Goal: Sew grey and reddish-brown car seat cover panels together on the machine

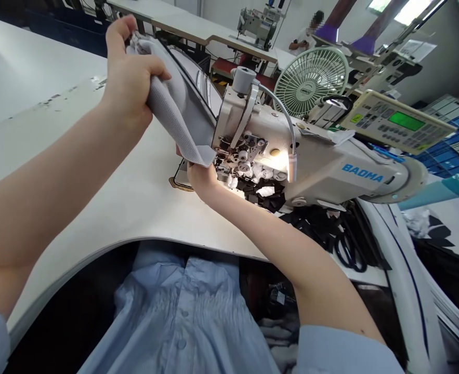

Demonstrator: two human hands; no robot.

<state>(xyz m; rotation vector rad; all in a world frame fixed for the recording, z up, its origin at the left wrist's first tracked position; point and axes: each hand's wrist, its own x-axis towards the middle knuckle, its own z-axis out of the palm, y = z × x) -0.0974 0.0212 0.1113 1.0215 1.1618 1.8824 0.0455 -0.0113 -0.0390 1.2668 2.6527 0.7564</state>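
Observation:
My left hand [130, 78] is raised over the worktable and closed around the upper end of a grey fabric piece [174, 109]. The fabric hangs from it down to the head of a white sewing machine [323, 161]. Low at the fabric's bottom edge, beside the machine's needle area, is my right hand [201, 179]; its fingers go behind the fabric and are mostly hidden. A lamp [292, 167] lights the needle area, where white and black scraps [266, 191] lie.
Behind the machine stand a green fan [311, 83] and a control panel [401, 122] with a lit screen. Black straps [342, 234] lie right of the machine. The white table [135, 208] curves around my body. A person [305, 39] is at the back.

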